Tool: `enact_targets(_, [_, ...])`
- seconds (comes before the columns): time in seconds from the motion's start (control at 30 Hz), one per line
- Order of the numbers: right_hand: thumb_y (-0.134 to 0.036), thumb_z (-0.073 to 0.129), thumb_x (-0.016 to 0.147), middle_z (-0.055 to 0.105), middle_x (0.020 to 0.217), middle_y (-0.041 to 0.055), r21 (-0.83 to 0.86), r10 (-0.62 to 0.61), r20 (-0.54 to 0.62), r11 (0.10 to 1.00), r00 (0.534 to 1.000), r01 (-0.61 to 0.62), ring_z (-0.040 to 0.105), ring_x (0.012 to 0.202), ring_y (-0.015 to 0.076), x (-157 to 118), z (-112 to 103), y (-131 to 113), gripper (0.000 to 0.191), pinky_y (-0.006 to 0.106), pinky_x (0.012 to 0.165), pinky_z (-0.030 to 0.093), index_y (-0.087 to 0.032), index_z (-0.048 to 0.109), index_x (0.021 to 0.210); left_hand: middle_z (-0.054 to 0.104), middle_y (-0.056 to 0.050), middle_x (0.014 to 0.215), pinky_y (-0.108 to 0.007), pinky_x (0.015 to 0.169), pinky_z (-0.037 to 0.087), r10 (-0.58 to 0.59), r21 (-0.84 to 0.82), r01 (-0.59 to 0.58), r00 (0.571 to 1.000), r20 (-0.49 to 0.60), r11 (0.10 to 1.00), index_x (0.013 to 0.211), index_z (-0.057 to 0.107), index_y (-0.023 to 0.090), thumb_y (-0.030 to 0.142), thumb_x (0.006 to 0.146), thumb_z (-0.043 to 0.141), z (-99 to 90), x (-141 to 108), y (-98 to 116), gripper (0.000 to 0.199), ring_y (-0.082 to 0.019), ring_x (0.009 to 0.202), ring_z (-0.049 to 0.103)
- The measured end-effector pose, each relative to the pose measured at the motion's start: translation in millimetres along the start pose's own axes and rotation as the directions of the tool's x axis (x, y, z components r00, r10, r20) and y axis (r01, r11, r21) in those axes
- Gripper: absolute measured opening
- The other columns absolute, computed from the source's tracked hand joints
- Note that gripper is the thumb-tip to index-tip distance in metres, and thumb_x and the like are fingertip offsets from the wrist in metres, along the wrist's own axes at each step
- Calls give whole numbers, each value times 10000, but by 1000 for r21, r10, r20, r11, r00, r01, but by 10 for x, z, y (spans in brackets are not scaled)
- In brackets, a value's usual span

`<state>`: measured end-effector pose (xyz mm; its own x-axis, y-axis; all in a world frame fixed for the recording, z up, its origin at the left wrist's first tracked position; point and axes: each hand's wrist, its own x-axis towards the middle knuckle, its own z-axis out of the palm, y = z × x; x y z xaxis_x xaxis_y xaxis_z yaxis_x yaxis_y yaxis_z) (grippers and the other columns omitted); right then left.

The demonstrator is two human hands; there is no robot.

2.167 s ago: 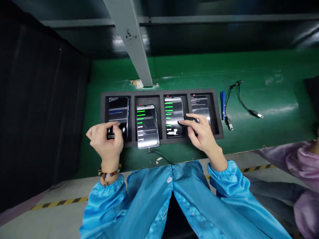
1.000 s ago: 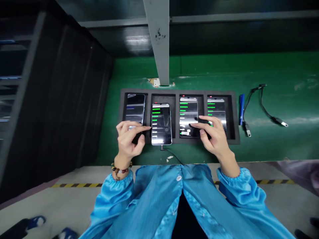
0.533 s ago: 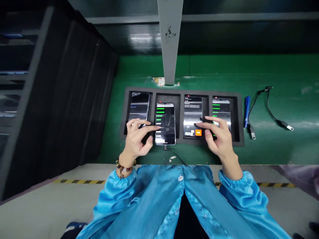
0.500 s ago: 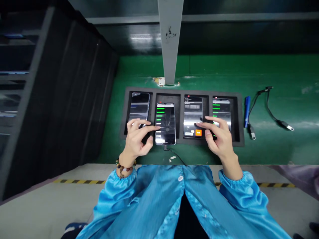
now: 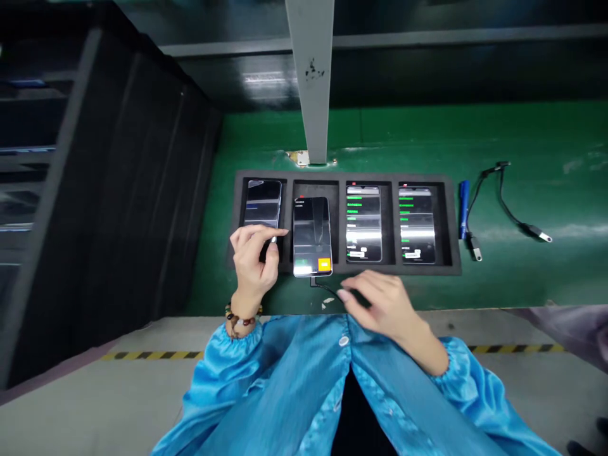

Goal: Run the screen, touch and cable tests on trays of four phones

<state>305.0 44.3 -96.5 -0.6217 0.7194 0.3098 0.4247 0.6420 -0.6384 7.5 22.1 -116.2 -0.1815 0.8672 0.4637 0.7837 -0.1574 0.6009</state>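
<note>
- First phone (image 5: 263, 202): in the leftmost compartment of the dark tray (image 5: 342, 209); screen dark with a faint blue line, no green entries seen, lower part hidden. Its progress cannot be read.
- Left hand (image 5: 256, 259): over the first phone's lower part, thumb and index finger spread, nothing visibly grasped; the index fingertip points just beside the second phone. Contact with the screen beneath cannot be told.
- Second phone (image 5: 312, 234): in the second compartment, lower end across the near rim, black plug (image 5: 313, 282) at its bottom edge. A mostly dark page with an orange block suggests one item is open and unfinished.
- Right hand (image 5: 380, 301): in front of the tray, fingers loosely curled, a gap before the thumb, no held object visible; contact with the cable (image 5: 325, 288) is uncertain.
- Third phone (image 5: 363, 221) and fourth phone (image 5: 418, 221): in their own compartments, untouched. Green lines apparently mark completed entries; white ones appear outstanding.
- Blue pen (image 5: 464, 209): just beside the tray.
</note>
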Motion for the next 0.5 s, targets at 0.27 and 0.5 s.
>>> enact_targets(0.27, [-479,615,1128,829,837,29,-256,264,85,938,961,-235,785,674,192,69,659,-449,349,327,569,391,-194,760,989,811,-87,1062,-514,1097,416,-40,69,36,998,46,997,1129,804,242,337,1075,530,10,-3,-18,295,-291,1089,706])
enact_targets(0.5, [-446,627,1070,759,627,3,-252,298,-49,920,953,-301,727,596,160,133,869,-414,376,323,568,265,-221,729,787,807,-103,1056,-530,1141,394,-8,21,8,1000,14,1000,1112,808,232,338,1081,553,22,-15,-83,278,-296,1091,707])
